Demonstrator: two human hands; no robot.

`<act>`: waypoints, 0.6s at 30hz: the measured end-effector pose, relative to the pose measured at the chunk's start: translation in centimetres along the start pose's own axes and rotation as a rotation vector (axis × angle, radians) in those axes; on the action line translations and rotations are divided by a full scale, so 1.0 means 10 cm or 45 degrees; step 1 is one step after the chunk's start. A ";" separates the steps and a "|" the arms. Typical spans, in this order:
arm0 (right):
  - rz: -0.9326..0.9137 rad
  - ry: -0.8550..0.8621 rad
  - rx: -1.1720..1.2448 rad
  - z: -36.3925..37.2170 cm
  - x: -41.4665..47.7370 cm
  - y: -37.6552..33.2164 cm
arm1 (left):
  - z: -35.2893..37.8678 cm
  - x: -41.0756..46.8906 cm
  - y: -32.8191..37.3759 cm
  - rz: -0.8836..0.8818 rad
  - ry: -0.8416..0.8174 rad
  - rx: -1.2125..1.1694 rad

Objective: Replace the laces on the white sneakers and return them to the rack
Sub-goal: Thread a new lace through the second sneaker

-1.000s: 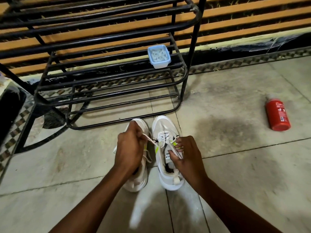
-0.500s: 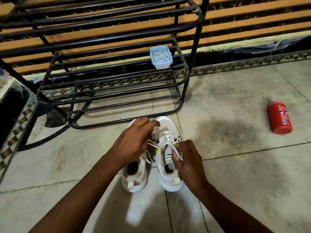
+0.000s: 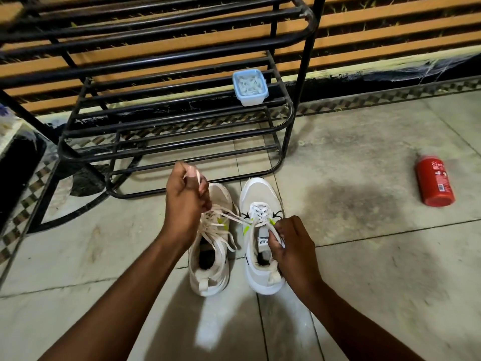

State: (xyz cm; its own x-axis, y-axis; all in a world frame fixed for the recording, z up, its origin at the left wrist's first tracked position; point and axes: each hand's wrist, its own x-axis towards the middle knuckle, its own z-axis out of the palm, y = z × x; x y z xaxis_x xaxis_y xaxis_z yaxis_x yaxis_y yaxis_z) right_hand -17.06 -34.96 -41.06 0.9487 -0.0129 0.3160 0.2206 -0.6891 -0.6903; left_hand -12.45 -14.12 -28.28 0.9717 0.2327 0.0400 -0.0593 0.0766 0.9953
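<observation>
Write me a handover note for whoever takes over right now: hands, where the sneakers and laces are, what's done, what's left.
Left hand: closed on one lace end, pulled up and to the left.
Right hand: pinching the other lace end at the right sneaker's tongue.
Both white sneakers stand side by side on the floor before the black shoe rack; left sneaker has loose laces.
Done: right sneaker is crossed through its lower eyelets.
Left: finish and tie the right one, sort the left one, set both on the rack.
Blue container sits on the rack.
</observation>
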 end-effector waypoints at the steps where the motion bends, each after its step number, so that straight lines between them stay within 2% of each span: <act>1: -0.007 -0.009 -0.008 0.01 0.00 -0.01 | -0.08 0.05 -0.04 0.205 -0.112 0.322; 3: -0.011 -0.017 -0.025 0.01 0.01 -0.01 | -0.16 0.06 -0.20 0.600 -0.519 1.093; 4: -0.013 -0.011 -0.033 0.01 0.02 -0.02 | -0.18 0.04 -0.27 0.711 -0.698 1.406; 5: -0.016 -0.006 -0.046 0.01 0.03 -0.02 | -0.16 0.01 -0.34 0.778 -0.819 1.641; 6: -0.024 -0.003 -0.059 0.01 0.02 -0.02 | -0.15 -0.03 -0.41 0.803 -0.873 1.739; 8: -0.049 0.001 -0.074 0.00 0.01 -0.02 | -0.08 -0.09 -0.42 0.689 -0.806 1.590; 11: -0.018 -0.001 -0.042 -0.02 0.01 -0.03 | -0.05 -0.10 -0.41 0.316 -0.560 1.131; 13: 0.000 0.009 -0.031 -0.02 0.01 -0.03 | -0.03 -0.11 -0.40 0.148 -0.503 0.904; 15: -0.006 0.013 -0.040 -0.02 0.01 -0.03 | -0.01 -0.13 -0.39 0.090 -0.521 0.868; 18: -0.018 0.001 -0.054 -0.01 0.03 -0.05 | 0.04 -0.12 -0.44 0.085 -0.619 1.110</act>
State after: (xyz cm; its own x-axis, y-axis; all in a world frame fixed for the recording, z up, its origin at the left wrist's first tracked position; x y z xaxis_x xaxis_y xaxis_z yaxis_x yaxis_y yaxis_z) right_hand -16.90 -34.69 -40.59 0.9453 -0.0031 0.3262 0.2246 -0.7192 -0.6575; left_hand -13.25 -15.09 -32.67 0.9720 -0.2261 -0.0639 -0.1180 -0.7051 0.6992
